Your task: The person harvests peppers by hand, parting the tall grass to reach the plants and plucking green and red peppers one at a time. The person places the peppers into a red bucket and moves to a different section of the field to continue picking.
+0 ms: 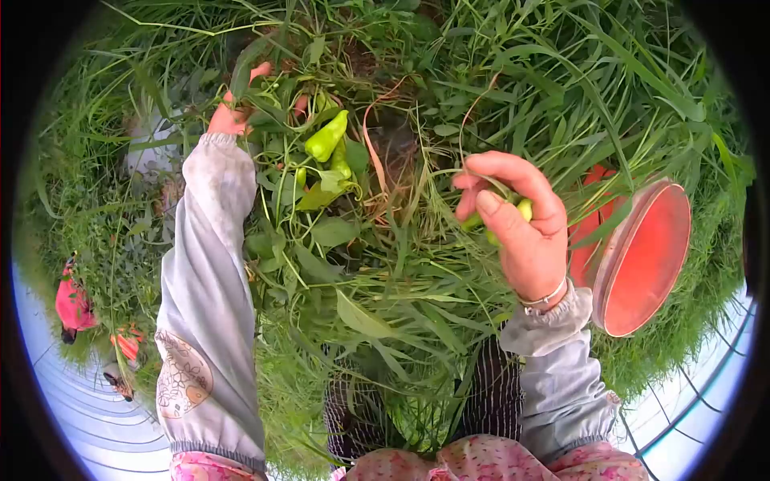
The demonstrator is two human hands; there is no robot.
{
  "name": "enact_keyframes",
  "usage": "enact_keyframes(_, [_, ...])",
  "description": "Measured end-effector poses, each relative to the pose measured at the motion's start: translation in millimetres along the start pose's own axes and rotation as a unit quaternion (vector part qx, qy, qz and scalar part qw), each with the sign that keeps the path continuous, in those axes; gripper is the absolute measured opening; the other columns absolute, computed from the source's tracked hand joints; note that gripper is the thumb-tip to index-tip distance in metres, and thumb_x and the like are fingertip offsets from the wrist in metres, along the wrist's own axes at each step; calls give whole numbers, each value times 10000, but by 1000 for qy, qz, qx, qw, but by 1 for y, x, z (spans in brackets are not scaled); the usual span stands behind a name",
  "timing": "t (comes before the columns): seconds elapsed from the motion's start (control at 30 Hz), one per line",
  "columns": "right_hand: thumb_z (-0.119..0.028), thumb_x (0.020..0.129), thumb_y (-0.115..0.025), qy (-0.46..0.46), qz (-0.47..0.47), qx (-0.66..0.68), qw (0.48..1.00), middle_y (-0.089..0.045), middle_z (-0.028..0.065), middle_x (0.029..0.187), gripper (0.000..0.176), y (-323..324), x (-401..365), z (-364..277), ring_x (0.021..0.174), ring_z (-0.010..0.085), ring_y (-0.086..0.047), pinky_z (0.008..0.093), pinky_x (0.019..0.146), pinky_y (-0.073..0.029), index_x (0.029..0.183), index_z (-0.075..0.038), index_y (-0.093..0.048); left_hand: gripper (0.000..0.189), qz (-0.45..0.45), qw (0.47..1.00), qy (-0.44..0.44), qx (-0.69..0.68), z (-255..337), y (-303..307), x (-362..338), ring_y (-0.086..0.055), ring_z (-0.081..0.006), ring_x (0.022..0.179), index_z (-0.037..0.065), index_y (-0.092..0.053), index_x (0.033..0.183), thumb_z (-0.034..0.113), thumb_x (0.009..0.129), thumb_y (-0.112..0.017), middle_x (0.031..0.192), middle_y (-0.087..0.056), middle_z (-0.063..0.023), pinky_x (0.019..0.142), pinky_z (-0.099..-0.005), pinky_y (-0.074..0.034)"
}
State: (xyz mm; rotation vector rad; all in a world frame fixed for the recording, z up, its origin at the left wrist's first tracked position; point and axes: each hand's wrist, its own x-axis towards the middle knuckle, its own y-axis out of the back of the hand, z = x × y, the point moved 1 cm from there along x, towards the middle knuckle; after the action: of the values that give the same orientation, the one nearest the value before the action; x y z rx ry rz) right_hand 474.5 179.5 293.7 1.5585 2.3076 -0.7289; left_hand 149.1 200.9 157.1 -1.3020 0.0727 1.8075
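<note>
- Peppers, and here's a good handful: the right hand [517, 216] has its grip clamped on green pods [524, 209], smooth skin peeping out between thumb and curled fingers, a slim blade of green across the fingertips.
- Over to the left hand [233, 112], sunk into the foliage; leaves cover most of the fingers, so whether that grip is together or apart, I cannot tell.
- Just to the right of the left grip, look at that: a glossy, pale green pepper [327, 138], plump and tapering, with more green beneath it among broad, soft leaves [334, 232].
- Between the two grips, a dry, curling, reddish-brown strip [373, 152], papery against all that lush growth.
- Right of the right grip, close by, a red container [618, 240] tilted in the grass, its round rim pale and dusty, the flat of it smooth like plastic.
- Behind each grip, grey fabric sleeves [210, 264], creased and gathered at elasticated cuffs, and a thin, pale bracelet [545, 301] circling the right wrist.
- All around both grips, grass [642, 104], long, ribbon-like blades, tangled and thick!
</note>
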Motion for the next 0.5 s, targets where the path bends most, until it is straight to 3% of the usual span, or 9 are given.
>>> enact_keyframes(0.1, [-89, 872, -585, -114, -136, 65, 982, -612, 58, 933, 326, -42, 18, 24, 744, 97, -562, 236, 687, -473, 1193, -45, -547, 360, -6, 1000, 4, -15, 4, 12, 2, -652, -244, 786, 65, -508, 1216, 228, 900, -565, 1054, -631, -107, 724, -430, -553])
enact_keyframes(0.17, [-108, 859, -618, -269, -123, 50, 954, -623, 30, 847, 313, -63, 17, 54, 678, 71, -551, 223, 630, -471, 1164, -55, -570, 360, -7, 1000, 12, -23, 1, 15, -2, -652, -244, 789, 64, -509, 1214, 230, 899, -565, 1053, -631, -106, 724, -430, -552])
enact_keyframes(0.23, [-145, 841, -655, -240, -61, -4, 969, -624, -12, 822, 282, -83, 12, 80, 662, 57, -550, 206, 586, -461, 1106, -64, -599, 360, -9, 1000, 16, -24, -2, 15, -6, -652, -245, 791, 64, -509, 1212, 232, 899, -566, 1052, -631, -106, 725, -431, -552])
enact_keyframes(0.27, [-199, 822, -675, -225, 7, -11, 974, -642, 29, 770, 234, -87, 11, 91, 648, 101, -567, 242, 588, -461, 1004, -59, -635, 360, -6, 999, 20, -26, -4, 14, -9, -652, -245, 792, 64, -510, 1211, 233, 898, -566, 1051, -631, -106, 725, -431, -552])
enact_keyframes(0.37, [-269, 796, -687, -188, 111, -165, 962, -640, 96, 728, 245, -91, 17, 120, 621, 190, -583, 310, 608, -466, 909, -55, -650, 360, -1, 999, 32, -32, -15, 19, -16, -651, -245, 795, 63, -510, 1208, 235, 898, -567, 1049, -631, -106, 726, -431, -551])
enact_keyframes(0.4, [-311, 762, -699, -197, 142, -185, 952, -620, 147, 706, 283, -93, 19, 127, 640, 275, -588, 362, 637, -461, 832, -43, -638, 360, 2, 999, 35, -29, -17, 19, -20, -651, -245, 797, 62, -511, 1207, 236, 897, -568, 1048, -631, -106, 727, -431, -551])
enact_keyframes(0.5, [-327, 762, -689, -265, 141, -161, 940, -627, 155, 722, 299, -89, 22, 145, 666, 289, -597, 371, 636, -461, 807, -39, -621, 360, 13, 998, 51, -32, -28, 17, -33, -651, -245, 800, 62, -512, 1204, 239, 897, -569, 1046, -631, -106, 728, -432, -550])
